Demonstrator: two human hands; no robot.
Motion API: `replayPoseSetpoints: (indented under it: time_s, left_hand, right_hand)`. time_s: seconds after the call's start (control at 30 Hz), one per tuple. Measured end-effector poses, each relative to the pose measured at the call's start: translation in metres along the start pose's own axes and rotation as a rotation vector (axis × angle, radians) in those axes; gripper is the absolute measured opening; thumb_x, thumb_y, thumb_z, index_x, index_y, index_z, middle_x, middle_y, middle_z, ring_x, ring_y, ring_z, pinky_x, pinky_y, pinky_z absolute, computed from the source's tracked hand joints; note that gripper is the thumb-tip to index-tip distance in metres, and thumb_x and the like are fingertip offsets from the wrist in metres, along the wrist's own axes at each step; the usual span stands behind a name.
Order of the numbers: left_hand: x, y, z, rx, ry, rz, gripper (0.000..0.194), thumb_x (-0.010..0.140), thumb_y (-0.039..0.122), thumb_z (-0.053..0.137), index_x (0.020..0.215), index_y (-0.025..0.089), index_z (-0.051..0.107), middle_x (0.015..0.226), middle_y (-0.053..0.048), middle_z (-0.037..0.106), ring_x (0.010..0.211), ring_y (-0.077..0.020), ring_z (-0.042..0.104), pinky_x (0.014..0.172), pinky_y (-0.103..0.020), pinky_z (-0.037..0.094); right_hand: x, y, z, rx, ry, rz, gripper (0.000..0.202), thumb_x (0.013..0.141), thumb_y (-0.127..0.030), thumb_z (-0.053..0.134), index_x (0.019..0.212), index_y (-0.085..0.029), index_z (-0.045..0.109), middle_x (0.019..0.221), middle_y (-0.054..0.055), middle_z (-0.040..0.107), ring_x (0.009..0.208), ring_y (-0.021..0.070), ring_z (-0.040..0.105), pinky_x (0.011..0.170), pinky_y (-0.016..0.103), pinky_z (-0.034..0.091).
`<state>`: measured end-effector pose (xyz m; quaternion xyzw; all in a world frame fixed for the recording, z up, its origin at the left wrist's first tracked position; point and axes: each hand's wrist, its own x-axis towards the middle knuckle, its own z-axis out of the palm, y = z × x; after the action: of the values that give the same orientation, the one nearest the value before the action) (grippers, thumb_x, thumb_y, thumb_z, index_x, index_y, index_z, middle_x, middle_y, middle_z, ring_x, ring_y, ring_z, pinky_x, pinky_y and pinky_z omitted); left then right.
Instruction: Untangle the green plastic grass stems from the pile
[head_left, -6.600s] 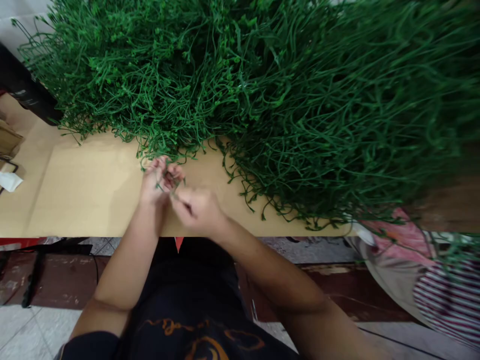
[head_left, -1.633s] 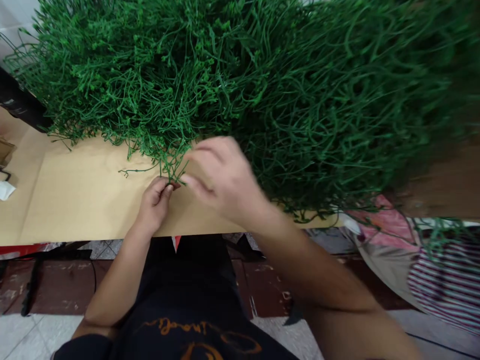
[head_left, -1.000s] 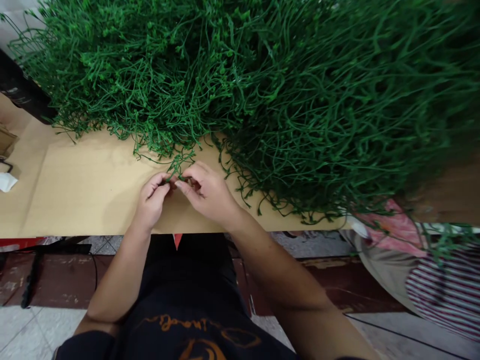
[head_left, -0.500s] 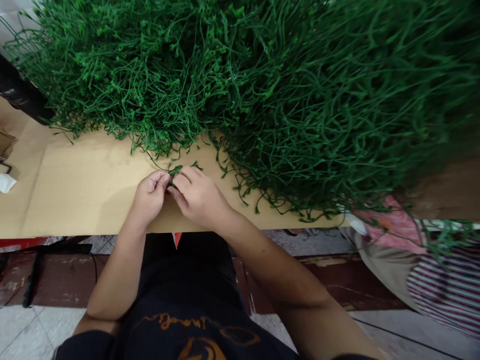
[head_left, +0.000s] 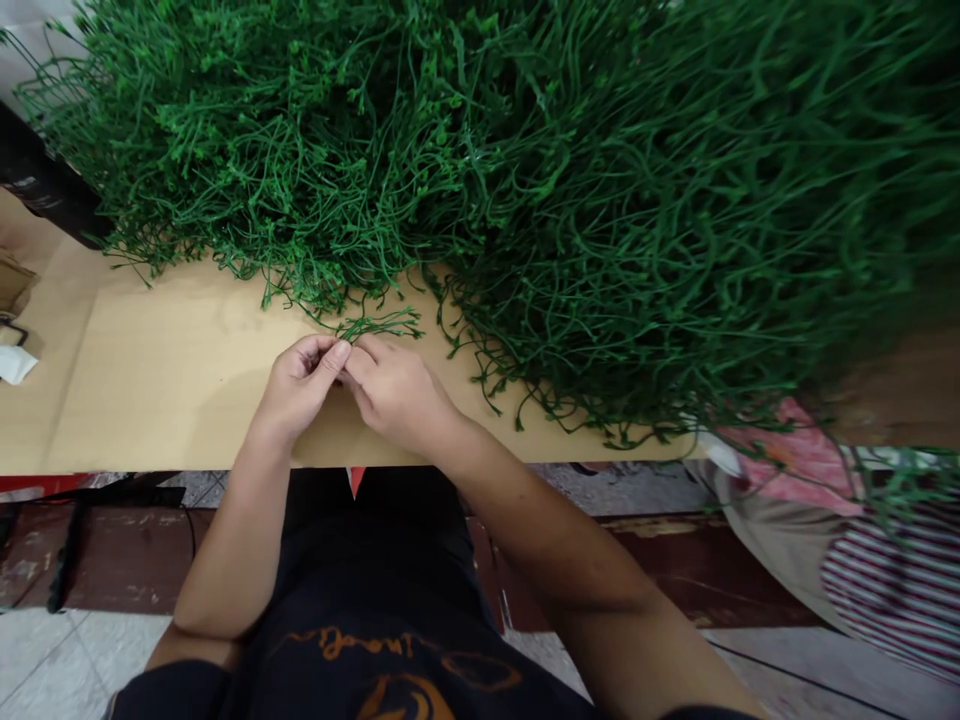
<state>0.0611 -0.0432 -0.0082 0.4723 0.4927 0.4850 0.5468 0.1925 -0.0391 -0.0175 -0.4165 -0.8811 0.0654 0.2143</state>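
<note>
My left hand (head_left: 301, 385) pinches the base of a small green plastic sprig (head_left: 379, 325) between thumb and fingers. My right hand (head_left: 397, 390) meets it from the right, its fingertips closed at the same spot. What exactly the right fingers grip is hidden behind the knuckles. The sprig's thin stems fan out to the right above both hands. A large heap of green artificial stems (head_left: 300, 160) lies just beyond, some of its tips hanging near the sprig.
Tan cardboard (head_left: 157, 370) covers the table under my hands. A black cylindrical object (head_left: 52, 185) leans at the left, near a white scrap (head_left: 16, 364). At the right, a person in a striped garment (head_left: 892, 590) sits beside a pink cloth (head_left: 802, 460).
The sprig's stems now show more fully, spread to the right above my hands. My fingers have shifted slightly and stay together.
</note>
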Motion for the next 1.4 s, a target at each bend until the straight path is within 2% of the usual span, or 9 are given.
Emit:
replayPoseSetpoints:
  time_s: [0.23,0.33,0.47,0.63,0.83,0.97,1.1,1.27,1.4]
  left_hand:
    - [0.007,-0.012,0.0,-0.2,0.263,0.007,0.021,0.065,0.028,0.073,0.061,0.014,0.058,0.053,0.005,0.053,0.048,-0.0036,0.044,0.049,-0.016,0.036]
    - [0.004,-0.014,0.002,-0.346,0.331,-0.004,0.019,0.066,0.026,0.071,0.059,0.015,0.058,0.05,0.006,0.048,0.044,-0.0026,0.04,0.044,-0.016,0.031]
    - [-0.002,-0.011,0.006,-0.488,0.371,-0.042,0.017,0.066,0.018,0.069,0.055,0.014,0.055,0.052,0.005,0.049,0.043,-0.0021,0.038,0.043,-0.015,0.029]
    - [-0.006,-0.011,0.013,-0.612,0.349,-0.067,0.025,0.064,0.016,0.069,0.05,0.014,0.048,0.049,0.006,0.045,0.042,-0.0025,0.035,0.042,-0.015,0.028]
    - [-0.003,-0.011,0.02,-0.664,0.289,-0.205,0.022,0.067,0.008,0.062,0.052,0.014,0.047,0.051,0.005,0.047,0.043,-0.0025,0.04,0.044,-0.016,0.031]
    - [0.004,-0.002,0.019,-0.64,0.189,-0.249,0.02,0.073,0.014,0.062,0.056,0.014,0.05,0.051,0.005,0.046,0.042,-0.0029,0.038,0.043,-0.017,0.031]
    - [0.009,0.002,0.018,-0.649,0.189,-0.229,0.023,0.079,0.02,0.059,0.057,0.015,0.052,0.054,0.004,0.049,0.049,-0.0055,0.046,0.054,-0.02,0.041]
    - [0.006,-0.006,0.021,-0.625,0.093,-0.237,0.022,0.081,0.033,0.059,0.066,0.016,0.058,0.066,0.0,0.059,0.062,-0.0104,0.058,0.066,-0.026,0.046]
    - [0.006,-0.01,0.02,-0.651,0.084,-0.189,0.018,0.074,0.023,0.067,0.063,0.016,0.055,0.06,0.004,0.056,0.057,-0.0071,0.055,0.06,-0.021,0.044]
  right_hand:
    - [0.005,-0.009,-0.002,0.08,-0.099,0.049,0.028,0.089,-0.019,0.033,0.096,-0.01,0.058,0.09,0.012,0.059,0.071,0.0168,0.048,0.06,0.028,0.03]
    - [0.006,-0.015,-0.002,0.124,-0.062,0.054,0.026,0.088,-0.018,0.032,0.091,-0.011,0.057,0.082,0.01,0.06,0.068,0.0154,0.05,0.059,0.026,0.03]
    - [0.003,-0.022,0.003,0.12,0.023,0.01,0.03,0.089,-0.02,0.028,0.083,-0.012,0.057,0.073,0.008,0.06,0.061,0.014,0.049,0.055,0.025,0.029]
    - [-0.003,-0.02,0.006,0.023,0.081,-0.108,0.029,0.089,-0.019,0.03,0.079,-0.013,0.057,0.065,0.006,0.059,0.054,0.0137,0.047,0.051,0.026,0.026]
    - [-0.009,-0.011,0.0,-0.014,0.24,-0.189,0.028,0.091,-0.019,0.032,0.075,-0.014,0.055,0.06,0.004,0.056,0.054,0.012,0.048,0.051,0.025,0.028]
    - [-0.01,0.001,-0.008,0.199,0.238,-0.152,0.027,0.093,-0.022,0.034,0.077,-0.013,0.055,0.069,0.005,0.059,0.064,0.0115,0.052,0.059,0.022,0.037]
    - [-0.009,0.011,-0.012,0.537,0.212,-0.025,0.021,0.091,-0.022,0.04,0.075,-0.015,0.052,0.07,0.002,0.054,0.068,0.0091,0.05,0.063,0.02,0.04]
    - [-0.008,0.015,-0.009,0.637,0.235,0.022,0.02,0.09,-0.024,0.044,0.073,-0.015,0.049,0.065,-0.001,0.046,0.063,0.0075,0.043,0.06,0.02,0.035]
    - [-0.006,0.014,-0.008,0.632,0.266,0.028,0.026,0.09,-0.024,0.044,0.066,-0.016,0.043,0.061,-0.002,0.04,0.06,0.0072,0.039,0.058,0.02,0.033]
